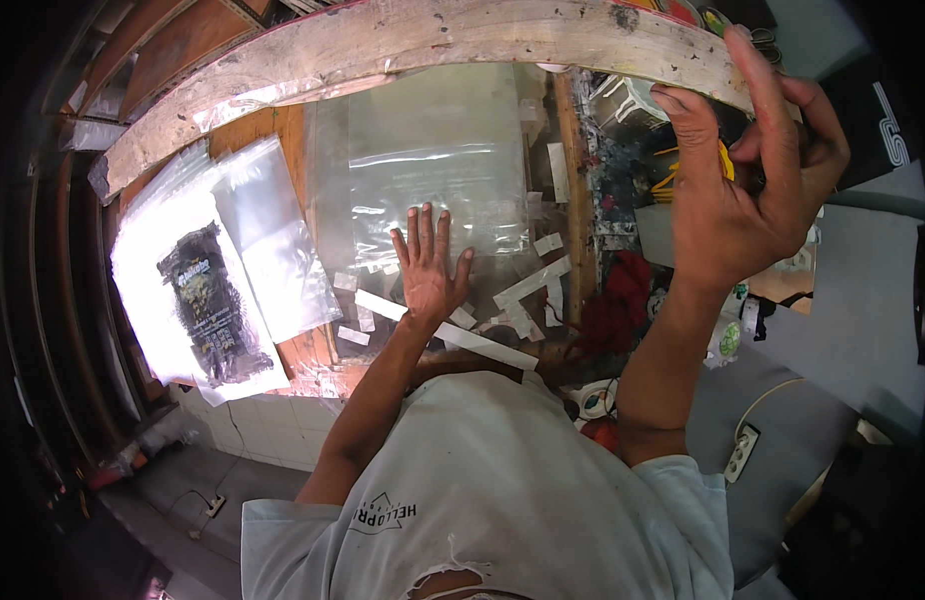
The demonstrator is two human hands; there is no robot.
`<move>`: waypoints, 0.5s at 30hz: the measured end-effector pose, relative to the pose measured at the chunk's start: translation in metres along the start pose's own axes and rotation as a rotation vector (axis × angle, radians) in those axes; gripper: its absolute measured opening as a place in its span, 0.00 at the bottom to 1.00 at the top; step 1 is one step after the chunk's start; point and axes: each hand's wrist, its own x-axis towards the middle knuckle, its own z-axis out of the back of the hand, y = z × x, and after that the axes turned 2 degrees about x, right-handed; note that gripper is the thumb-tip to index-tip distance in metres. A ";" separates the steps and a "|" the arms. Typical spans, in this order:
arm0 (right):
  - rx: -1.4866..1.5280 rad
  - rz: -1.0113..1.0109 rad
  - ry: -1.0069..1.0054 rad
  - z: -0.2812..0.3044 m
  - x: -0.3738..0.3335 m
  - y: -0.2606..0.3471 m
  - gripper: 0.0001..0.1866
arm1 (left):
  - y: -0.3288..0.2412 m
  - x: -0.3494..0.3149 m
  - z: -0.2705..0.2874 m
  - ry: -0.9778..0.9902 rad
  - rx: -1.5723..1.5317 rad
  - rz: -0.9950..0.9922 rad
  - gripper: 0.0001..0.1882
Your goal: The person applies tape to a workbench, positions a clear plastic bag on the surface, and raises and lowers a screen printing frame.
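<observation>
My left hand (428, 265) lies flat, fingers spread, on the lower part of a clear plastic bag (438, 190). That bag rests on a glass-topped work surface (328, 200) edged with wood. At the upper right, my right hand (758, 190) grips the near rail of a raised wooden frame (413, 42), thumb on the side towards me and fingers over the top. The rail spans the far side of the view, and the rest of the frame is mostly hidden behind it. Strips of white tape (448, 330) are stuck to the glass around my left hand.
Left of the glass lies a stack of clear bags (268, 240), the top one bearing a dark printed patch (208, 305). Dark shelving (68, 300) stands at the far left. A red cloth (628, 290) hangs right of the table, and a power strip (743, 452) lies lower right.
</observation>
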 end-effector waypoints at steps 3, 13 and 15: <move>-0.041 0.025 0.010 0.002 0.000 -0.001 0.29 | 0.000 0.000 0.000 0.002 0.009 -0.002 0.38; 0.091 0.103 -0.029 -0.008 0.001 -0.003 0.32 | -0.002 -0.001 -0.002 -0.008 0.009 -0.002 0.36; 0.014 0.132 -0.013 -0.003 0.004 -0.007 0.31 | -0.002 -0.002 -0.002 -0.005 0.005 0.003 0.36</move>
